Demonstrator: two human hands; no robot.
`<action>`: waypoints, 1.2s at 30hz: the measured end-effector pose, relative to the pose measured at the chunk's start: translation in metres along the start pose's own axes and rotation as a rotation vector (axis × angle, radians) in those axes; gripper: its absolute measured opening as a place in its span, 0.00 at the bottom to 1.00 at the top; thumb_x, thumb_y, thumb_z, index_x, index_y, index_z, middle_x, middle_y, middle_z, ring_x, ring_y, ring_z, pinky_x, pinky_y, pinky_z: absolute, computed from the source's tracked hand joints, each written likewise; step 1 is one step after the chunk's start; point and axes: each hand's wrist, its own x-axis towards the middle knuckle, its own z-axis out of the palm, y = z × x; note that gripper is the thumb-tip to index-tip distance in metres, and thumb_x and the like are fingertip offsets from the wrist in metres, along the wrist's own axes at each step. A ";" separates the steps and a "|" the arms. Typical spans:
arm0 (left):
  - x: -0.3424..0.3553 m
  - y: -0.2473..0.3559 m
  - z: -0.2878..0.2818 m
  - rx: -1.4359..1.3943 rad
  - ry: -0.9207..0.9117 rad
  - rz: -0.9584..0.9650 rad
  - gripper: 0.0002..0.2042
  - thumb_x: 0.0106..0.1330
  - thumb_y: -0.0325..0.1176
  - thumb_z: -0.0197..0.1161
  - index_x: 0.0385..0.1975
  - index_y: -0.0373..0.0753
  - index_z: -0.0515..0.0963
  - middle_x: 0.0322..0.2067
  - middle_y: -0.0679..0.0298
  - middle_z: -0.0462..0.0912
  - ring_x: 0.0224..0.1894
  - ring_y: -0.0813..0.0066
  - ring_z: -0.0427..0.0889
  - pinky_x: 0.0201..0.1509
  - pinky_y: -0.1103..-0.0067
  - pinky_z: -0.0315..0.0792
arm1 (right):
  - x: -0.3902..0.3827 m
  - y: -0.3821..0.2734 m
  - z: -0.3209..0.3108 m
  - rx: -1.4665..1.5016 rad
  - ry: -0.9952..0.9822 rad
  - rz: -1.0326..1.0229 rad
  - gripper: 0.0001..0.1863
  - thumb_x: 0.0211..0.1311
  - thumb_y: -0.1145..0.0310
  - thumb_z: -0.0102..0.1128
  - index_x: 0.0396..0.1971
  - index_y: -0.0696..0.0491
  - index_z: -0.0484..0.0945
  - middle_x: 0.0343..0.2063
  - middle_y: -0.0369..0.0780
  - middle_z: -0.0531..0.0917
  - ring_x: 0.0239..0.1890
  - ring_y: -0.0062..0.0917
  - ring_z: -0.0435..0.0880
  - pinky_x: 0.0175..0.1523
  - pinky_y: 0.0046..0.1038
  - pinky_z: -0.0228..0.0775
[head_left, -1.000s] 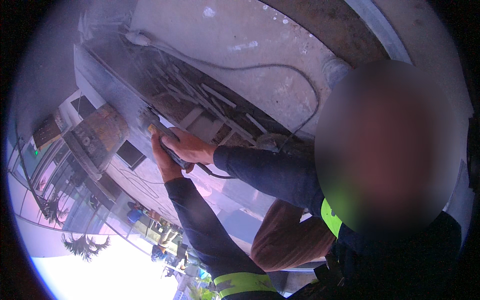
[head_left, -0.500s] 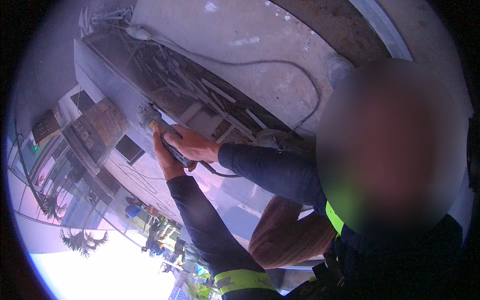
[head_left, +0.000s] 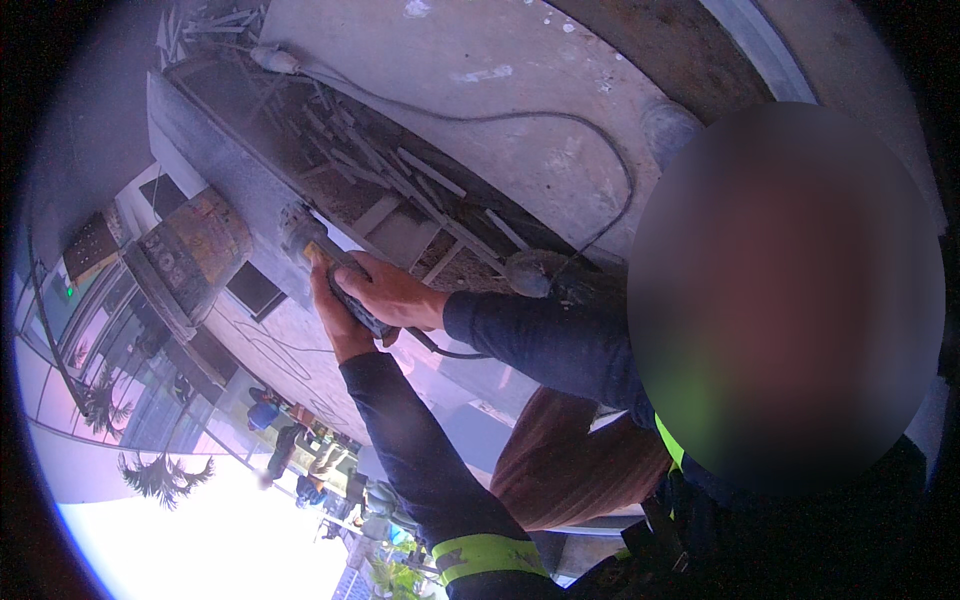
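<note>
Both hands grip a dusty grey angle grinder (head_left: 352,296) with a dark cord at its rear. My left hand (head_left: 338,312), on the lower arm, wraps round the side of the body, close to a yellowish part behind the head. My right hand (head_left: 398,292), on the upper arm, closes over the body from the other side. The dusty grinder head (head_left: 298,226) sits at the edge of a long pale grey panel (head_left: 195,120). Whether its disc touches the panel I cannot make out.
Narrow strips (head_left: 385,165) lie scattered beyond the panel's edge. A grey cable (head_left: 480,118) with a pale connector (head_left: 272,60) curves over a light board (head_left: 560,70). A rounded grey object (head_left: 533,272) lies near my right sleeve. Several people (head_left: 300,450) are in the background.
The view has shifted slightly. Both hands keep their hold on the grinder, and its head looks sharper now. Figures in the background have changed position a little.
</note>
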 end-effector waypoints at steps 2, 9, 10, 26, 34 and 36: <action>0.004 -0.002 0.004 -0.001 -0.003 0.000 0.27 0.79 0.62 0.57 0.51 0.40 0.80 0.39 0.59 0.86 0.38 0.65 0.88 0.41 0.67 0.84 | 0.004 0.010 0.001 -0.115 0.052 -0.102 0.29 0.86 0.48 0.43 0.66 0.59 0.70 0.49 0.51 0.82 0.49 0.38 0.89 0.46 0.35 0.86; -0.001 -0.005 -0.004 -0.018 0.008 -0.001 0.26 0.80 0.61 0.56 0.52 0.40 0.80 0.40 0.60 0.86 0.39 0.66 0.87 0.43 0.67 0.84 | -0.005 -0.007 -0.002 0.000 -0.029 0.067 0.28 0.85 0.48 0.44 0.66 0.57 0.70 0.50 0.50 0.82 0.53 0.39 0.87 0.55 0.40 0.82; 0.004 -0.007 -0.007 -0.023 0.000 -0.001 0.26 0.80 0.61 0.56 0.52 0.40 0.80 0.40 0.60 0.86 0.40 0.66 0.87 0.44 0.67 0.84 | -0.003 -0.005 -0.002 0.023 -0.029 0.075 0.28 0.85 0.48 0.45 0.66 0.57 0.70 0.50 0.50 0.82 0.54 0.39 0.86 0.56 0.40 0.82; 0.010 -0.015 -0.017 -0.063 -0.022 -0.010 0.27 0.81 0.60 0.56 0.57 0.40 0.79 0.46 0.61 0.86 0.47 0.68 0.86 0.53 0.68 0.82 | -0.002 0.004 -0.005 -0.083 -0.002 -0.024 0.28 0.85 0.50 0.46 0.67 0.57 0.71 0.52 0.49 0.83 0.51 0.34 0.87 0.48 0.36 0.86; 0.005 -0.008 -0.012 -0.083 -0.006 -0.011 0.28 0.82 0.61 0.54 0.59 0.39 0.79 0.47 0.59 0.86 0.48 0.64 0.87 0.55 0.66 0.82 | -0.001 -0.029 -0.011 0.166 -0.017 0.256 0.29 0.85 0.49 0.47 0.71 0.56 0.69 0.52 0.49 0.84 0.49 0.32 0.88 0.45 0.36 0.86; 0.002 -0.008 0.000 -0.072 0.008 0.008 0.29 0.82 0.61 0.53 0.59 0.39 0.79 0.47 0.59 0.86 0.47 0.64 0.87 0.54 0.66 0.82 | 0.000 -0.031 -0.012 0.180 0.004 0.260 0.29 0.85 0.49 0.47 0.71 0.56 0.69 0.50 0.49 0.84 0.48 0.31 0.88 0.42 0.35 0.87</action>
